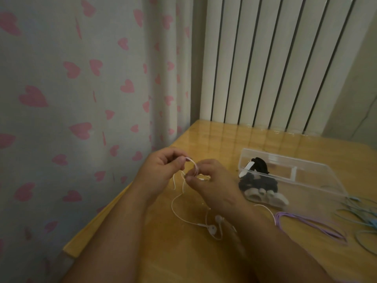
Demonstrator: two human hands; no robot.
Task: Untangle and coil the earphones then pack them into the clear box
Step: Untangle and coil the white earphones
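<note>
Both my hands hold white earphones [212, 228] above the wooden table [183, 258]. My left hand [163, 170] pinches a loop of the thin white cord between thumb and fingers. My right hand [212, 180] pinches the same cord a little to the right. The rest of the cord hangs down in loose curves, and the two earbuds lie on the table under my right wrist. The clear box [318, 184] lies open to the right, with black earphones [257, 180] and pale ear pieces inside.
Purple earphones [310, 223] lie in a loose bundle right of my right forearm, and blue-green earphones [363, 213] lie at the right edge. A heart-print curtain [81, 99] hangs left of the table and a white radiator [275, 58] stands behind it.
</note>
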